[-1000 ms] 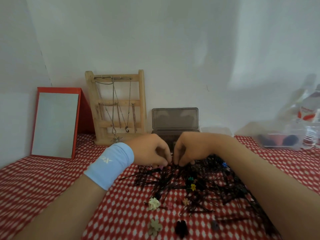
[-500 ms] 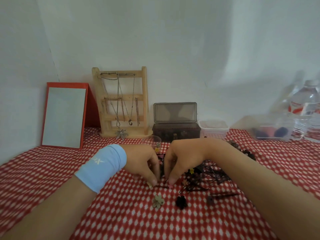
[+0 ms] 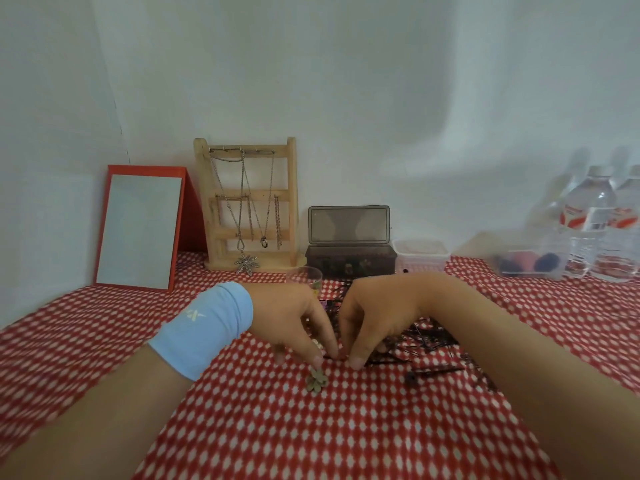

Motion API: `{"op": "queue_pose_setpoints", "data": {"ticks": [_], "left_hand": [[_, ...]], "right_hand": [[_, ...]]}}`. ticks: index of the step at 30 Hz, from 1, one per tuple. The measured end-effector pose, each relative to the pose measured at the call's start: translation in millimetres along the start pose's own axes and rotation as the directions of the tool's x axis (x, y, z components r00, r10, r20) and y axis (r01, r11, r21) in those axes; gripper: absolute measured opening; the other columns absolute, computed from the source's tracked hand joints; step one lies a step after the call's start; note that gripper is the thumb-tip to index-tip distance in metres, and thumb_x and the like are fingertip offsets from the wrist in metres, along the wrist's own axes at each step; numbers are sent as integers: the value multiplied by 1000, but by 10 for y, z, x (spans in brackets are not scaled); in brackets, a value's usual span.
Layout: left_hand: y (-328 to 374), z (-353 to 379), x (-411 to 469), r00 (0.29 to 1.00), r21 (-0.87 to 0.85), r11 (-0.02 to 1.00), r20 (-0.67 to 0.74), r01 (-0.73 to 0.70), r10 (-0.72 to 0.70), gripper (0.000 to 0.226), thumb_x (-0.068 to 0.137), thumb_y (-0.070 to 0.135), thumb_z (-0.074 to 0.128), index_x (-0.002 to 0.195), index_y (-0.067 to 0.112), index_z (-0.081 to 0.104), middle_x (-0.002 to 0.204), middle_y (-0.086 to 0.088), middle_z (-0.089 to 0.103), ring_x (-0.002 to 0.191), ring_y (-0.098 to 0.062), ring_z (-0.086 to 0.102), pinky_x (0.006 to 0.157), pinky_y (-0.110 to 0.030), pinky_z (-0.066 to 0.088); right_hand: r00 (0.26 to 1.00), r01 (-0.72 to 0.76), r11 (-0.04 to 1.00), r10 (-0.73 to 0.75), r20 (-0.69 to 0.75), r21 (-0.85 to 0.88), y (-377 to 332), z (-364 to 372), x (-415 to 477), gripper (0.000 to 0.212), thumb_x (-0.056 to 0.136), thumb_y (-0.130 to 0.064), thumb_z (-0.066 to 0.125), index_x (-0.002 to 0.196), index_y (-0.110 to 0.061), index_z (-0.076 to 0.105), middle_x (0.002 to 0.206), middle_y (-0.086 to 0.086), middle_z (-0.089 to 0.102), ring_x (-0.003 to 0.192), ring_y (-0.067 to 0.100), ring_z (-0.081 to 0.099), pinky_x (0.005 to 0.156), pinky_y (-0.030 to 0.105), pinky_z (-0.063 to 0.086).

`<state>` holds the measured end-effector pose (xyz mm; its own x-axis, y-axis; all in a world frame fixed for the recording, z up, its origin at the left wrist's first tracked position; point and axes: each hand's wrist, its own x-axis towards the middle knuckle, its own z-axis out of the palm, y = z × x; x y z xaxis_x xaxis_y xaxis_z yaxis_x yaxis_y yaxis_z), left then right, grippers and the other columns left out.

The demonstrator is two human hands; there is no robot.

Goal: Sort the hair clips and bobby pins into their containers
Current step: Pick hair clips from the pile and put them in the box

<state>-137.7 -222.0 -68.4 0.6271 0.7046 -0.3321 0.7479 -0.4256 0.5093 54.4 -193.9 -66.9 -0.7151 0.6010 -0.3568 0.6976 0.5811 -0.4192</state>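
Observation:
My left hand point(image 3: 294, 320), with a light blue wristband, and my right hand point(image 3: 377, 317) meet fingertip to fingertip on the red checked cloth. Their curled fingers pinch a black bobby pin point(image 3: 333, 357) that lies between them. A beige flower clip point(image 3: 317, 380) lies just in front of my left fingertips. The heap of black bobby pins point(image 3: 427, 337) spreads to the right behind my right hand, with a dark clip point(image 3: 412, 377) at its near edge. At the back stand an open dark box point(image 3: 349, 264), a clear cup point(image 3: 308, 274) and a small white tub point(image 3: 420, 255).
A red-framed mirror point(image 3: 138, 226) and a wooden jewellery stand point(image 3: 247, 206) with chains lean at the back left. A clear container point(image 3: 526, 266) with coloured items and water bottles point(image 3: 588, 220) stand at the back right. A white wall closes off the table's far side.
Both hands have come off the heap of pins and moved nearer to me, fingertips now down on the cloth by the beige flower clip. The view has tilted up.

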Motion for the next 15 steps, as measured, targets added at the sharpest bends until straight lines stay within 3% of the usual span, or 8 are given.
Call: {"op": "queue_pose_setpoints", "data": {"ticks": [3,5,7,9,12,15], "left_hand": [[40,61,43,995,64,996,75,56,-61,30,84,22,77,114,20,74,68,31,66,63,5,64,60,-18,53],[5,94,89,995,135,989,68,63,-72,27,81,27,80,107,25,77,88,22,72,74,-5,68,57,-14,50],[-31,111,135,996,175,982,53,67,-77,22,81,30,79,103,28,78,106,12,72,83,-10,67,57,-14,50],[-39,84,163,997,167,985,43,50,-58,17,84,30,76,101,29,78,107,9,72,84,-9,67,59,-16,52],[-20,-115,171,996,144,989,-84,-19,31,13,88,32,72,100,33,76,92,5,75,77,-21,71,63,-22,55],[-30,-423,309,941,45,997,-331,-59,71,12,89,30,70,100,32,74,91,2,74,82,-21,71,70,-25,57]], "right_hand": [[998,-13,998,16,-53,55,87,-43,-34,19,83,-22,82,98,-13,77,91,5,77,73,11,71,65,34,60],[991,-7,997,17,-130,77,150,-63,-47,20,84,-17,81,103,-14,75,94,4,76,73,10,72,61,27,59],[969,-5,999,16,-247,47,237,-99,-45,22,86,-16,79,107,-17,74,98,-1,75,69,2,69,62,23,58],[928,-25,999,15,-373,-22,337,-150,-24,23,87,-18,77,109,-23,75,100,-12,73,77,-5,67,73,15,56],[846,-48,999,28,-533,-24,500,-248,29,21,89,-16,72,108,-26,77,97,-20,71,85,-9,63,76,7,48],[734,-46,999,51,-677,24,634,-386,110,23,89,-13,69,106,-26,77,92,-20,69,77,-14,60,73,6,43]]}}
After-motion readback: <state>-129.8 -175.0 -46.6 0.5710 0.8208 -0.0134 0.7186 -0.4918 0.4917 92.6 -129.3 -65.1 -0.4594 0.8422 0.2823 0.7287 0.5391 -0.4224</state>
